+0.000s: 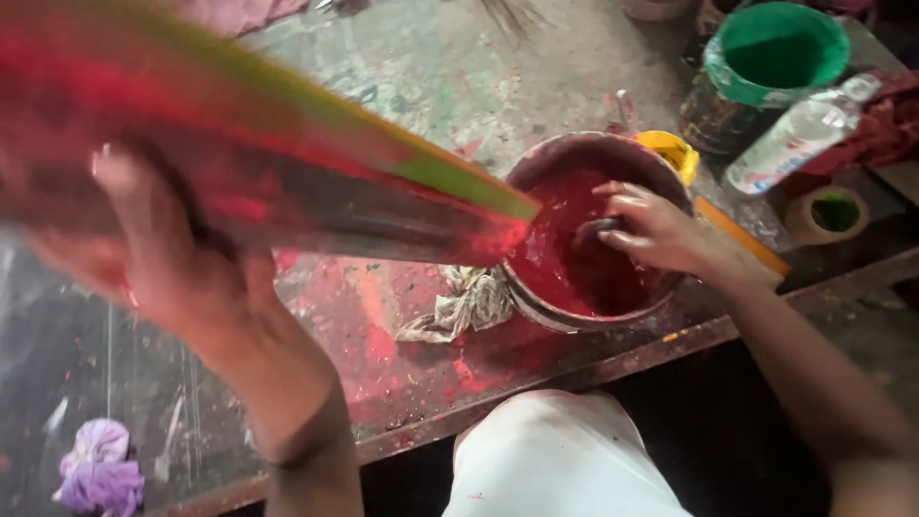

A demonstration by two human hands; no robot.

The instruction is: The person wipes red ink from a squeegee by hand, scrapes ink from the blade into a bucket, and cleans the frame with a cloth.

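A paint-splashed table [431, 67], stained red near its front edge, carries everything. Across the upper left runs a long bundle of sticks [287, 163], coated red with a green side, blurred, its tip reaching just over the rim of the red pot. The left hand [168, 258] grips this bundle from below, fingers [115, 172] wrapped around it. The round pot of red paint [574, 278] stands near the table's front edge, right of centre. The right hand [656, 230] is down inside it, touching the paint, fingers curled narrowly around something small and dark; I cannot tell what. Behind stands a green bucket [775, 48], with a clear plastic bottle [799, 134] lying beside it. A crumpled, stained rag [464, 306] touches the pot's left side. A roll of tape [828, 215] sits at right, and a purple cloth [96, 469] at the lower left.
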